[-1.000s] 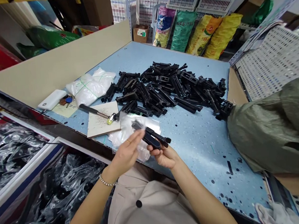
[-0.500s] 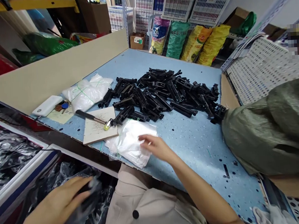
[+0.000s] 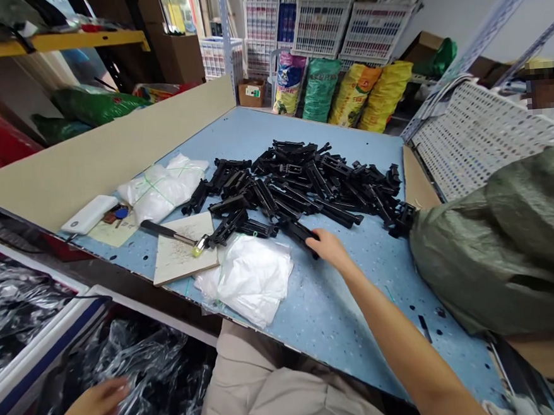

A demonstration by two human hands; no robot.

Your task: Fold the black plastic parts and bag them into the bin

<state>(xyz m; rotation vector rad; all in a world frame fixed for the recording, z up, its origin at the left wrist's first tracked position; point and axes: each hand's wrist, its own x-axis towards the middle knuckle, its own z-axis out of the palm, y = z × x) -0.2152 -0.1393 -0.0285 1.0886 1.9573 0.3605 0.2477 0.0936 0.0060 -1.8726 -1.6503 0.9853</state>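
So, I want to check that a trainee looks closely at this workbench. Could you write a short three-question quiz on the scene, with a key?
1. Which of the person's hands has its fingers on a black part?
2. True or false: the black-handled tool lies partly on the flat board.
3. Fill in: the left hand is at a bin of dark items in clear ___.

Key:
1. The right hand.
2. True.
3. Plastic.
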